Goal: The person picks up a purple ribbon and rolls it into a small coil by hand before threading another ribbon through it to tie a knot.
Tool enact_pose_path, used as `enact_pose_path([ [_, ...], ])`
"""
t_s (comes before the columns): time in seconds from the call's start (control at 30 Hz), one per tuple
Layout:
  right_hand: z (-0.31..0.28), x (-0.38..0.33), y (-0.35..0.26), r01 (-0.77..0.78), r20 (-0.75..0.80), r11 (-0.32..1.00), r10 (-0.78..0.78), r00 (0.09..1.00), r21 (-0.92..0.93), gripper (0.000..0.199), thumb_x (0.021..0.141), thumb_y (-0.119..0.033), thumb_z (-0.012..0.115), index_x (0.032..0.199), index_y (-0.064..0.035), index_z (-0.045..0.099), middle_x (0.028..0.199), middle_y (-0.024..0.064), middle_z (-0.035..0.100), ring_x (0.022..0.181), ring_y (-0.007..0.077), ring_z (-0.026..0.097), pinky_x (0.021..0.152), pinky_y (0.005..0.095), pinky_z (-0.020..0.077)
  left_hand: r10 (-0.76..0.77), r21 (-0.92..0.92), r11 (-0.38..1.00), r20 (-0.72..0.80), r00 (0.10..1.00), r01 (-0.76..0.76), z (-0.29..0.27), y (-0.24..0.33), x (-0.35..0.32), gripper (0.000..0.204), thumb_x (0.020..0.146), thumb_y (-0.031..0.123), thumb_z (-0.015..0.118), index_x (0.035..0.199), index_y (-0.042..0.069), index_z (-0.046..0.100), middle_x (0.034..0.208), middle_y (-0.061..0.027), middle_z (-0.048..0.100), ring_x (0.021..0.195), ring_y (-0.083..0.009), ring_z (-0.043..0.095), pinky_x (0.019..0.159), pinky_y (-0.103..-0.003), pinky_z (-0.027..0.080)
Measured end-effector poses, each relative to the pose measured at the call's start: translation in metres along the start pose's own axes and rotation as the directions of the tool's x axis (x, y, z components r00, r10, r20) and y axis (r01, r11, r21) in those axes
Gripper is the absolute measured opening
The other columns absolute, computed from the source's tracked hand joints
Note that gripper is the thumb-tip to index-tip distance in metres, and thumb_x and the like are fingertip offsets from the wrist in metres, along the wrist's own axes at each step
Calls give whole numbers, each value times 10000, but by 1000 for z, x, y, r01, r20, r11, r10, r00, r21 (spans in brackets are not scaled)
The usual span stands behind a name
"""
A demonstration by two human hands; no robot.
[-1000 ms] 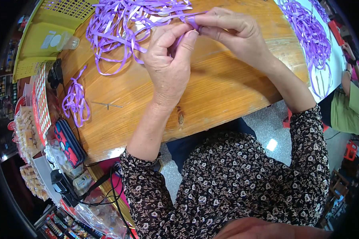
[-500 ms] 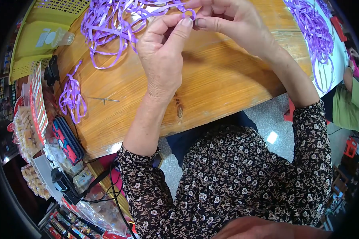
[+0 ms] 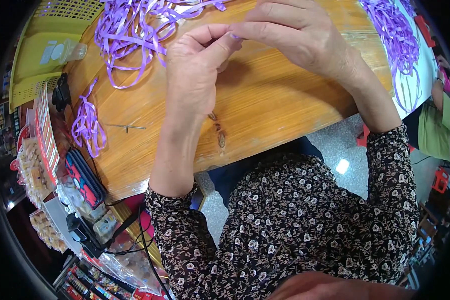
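Observation:
Above the far part of the wooden table, my left hand (image 3: 195,65) and my right hand (image 3: 297,37) meet at their fingertips. Both are closed in a pinch on a small bit of purple ribbon (image 3: 235,36), mostly hidden by the fingers. Left of my left hand lies a loose, tangled heap of purple ribbon (image 3: 125,37). A smaller bundle of purple ribbon (image 3: 88,125) rests farther left, with a thin T-shaped metal tool (image 3: 127,127) beside it.
A yellow plastic basket (image 3: 22,75) and a clear cup (image 3: 75,51) stand at the far left. Along the left edge are a dark patterned case (image 3: 85,177), packaged goods and black cables. More purple ribbon (image 3: 397,45) hangs at the right, near another person's arm (image 3: 437,95).
The small ribbon loop between my fingertips has gone mostly out of sight. My left hand has shifted slightly left and down, and my right fingers have closed over my left fingertips.

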State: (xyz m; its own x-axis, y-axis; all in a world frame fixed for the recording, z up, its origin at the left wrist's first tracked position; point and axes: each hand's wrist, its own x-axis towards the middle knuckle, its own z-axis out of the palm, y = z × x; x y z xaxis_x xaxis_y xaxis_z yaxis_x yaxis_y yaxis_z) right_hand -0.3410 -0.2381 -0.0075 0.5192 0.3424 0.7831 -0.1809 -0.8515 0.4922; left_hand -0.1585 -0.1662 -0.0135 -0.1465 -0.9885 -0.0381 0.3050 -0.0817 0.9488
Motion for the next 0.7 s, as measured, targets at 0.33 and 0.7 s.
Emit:
enact_pose_path([
  [0.33,-40,34,-12,-608,361,731,501,786,310,145,713,-69,635,850,-20,629,733,60,560,675,187,531,591,274,402,-117,-35,992,113,987,122,1,0,-1,139,793,61,656,881,-39,619,709,3,561,561,-32,405,492,-175,309],
  [0.7,-30,38,-24,-853,480,391,708,518,345,163,733,-75,698,888,-52,652,765,85,620,702,203,594,622,271,446,176,28,984,-34,984,-175,-1,-11,2,121,833,70,612,905,-22,583,699,-4,545,555,-49,429,493,-179,322],
])
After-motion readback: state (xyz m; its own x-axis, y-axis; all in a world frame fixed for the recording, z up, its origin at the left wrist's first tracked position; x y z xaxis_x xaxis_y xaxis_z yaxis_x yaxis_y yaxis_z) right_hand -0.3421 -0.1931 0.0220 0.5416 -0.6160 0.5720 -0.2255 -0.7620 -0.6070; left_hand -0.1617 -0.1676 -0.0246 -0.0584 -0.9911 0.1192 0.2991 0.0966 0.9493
